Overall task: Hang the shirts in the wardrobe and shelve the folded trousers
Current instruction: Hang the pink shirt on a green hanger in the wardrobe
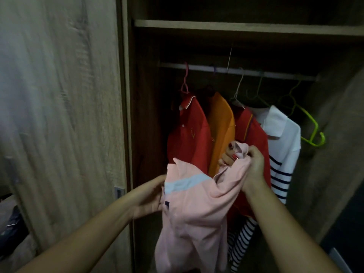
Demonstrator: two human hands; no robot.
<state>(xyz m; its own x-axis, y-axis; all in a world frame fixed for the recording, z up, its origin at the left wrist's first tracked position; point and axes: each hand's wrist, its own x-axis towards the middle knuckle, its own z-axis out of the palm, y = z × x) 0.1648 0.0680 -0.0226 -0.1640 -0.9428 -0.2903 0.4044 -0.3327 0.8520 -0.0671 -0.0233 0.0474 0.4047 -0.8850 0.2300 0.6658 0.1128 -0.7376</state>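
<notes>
The person stood before the open wardrobe (130, 115) and held a pink shirt (197, 209) up in front of the hanging clothes, below the rail (236, 71) and not on any hanger that could be seen. The left hand (149, 196) gripped the shirt's left edge just under the collar, its fingers tucked behind the cloth. The right hand (254, 164) was clenched around a bunched fold at the top of the shirt. Fingertips (229, 155) with red nails showed on the far side of that fold and seemed to belong to the same hand, though the blur made this hard to settle. A pale band ran across the shirt's chest, and the rest hung loose toward the bottom of the view.

Behind it, four garments hung side by side on the rail: a red shirt (187, 133) on a pink hanger (184, 83), an orange shirt (221, 131), a second red shirt (250, 133), and a white shirt (283, 134) with navy stripes lower down. To their right a bare green hanger (312, 131) hung tilted. A wooden shelf (236, 26) crossed the wardrobe above the rail. The sliding door (59, 115) filled the left of the view, with dark items (11, 229) lying low beside it.
</notes>
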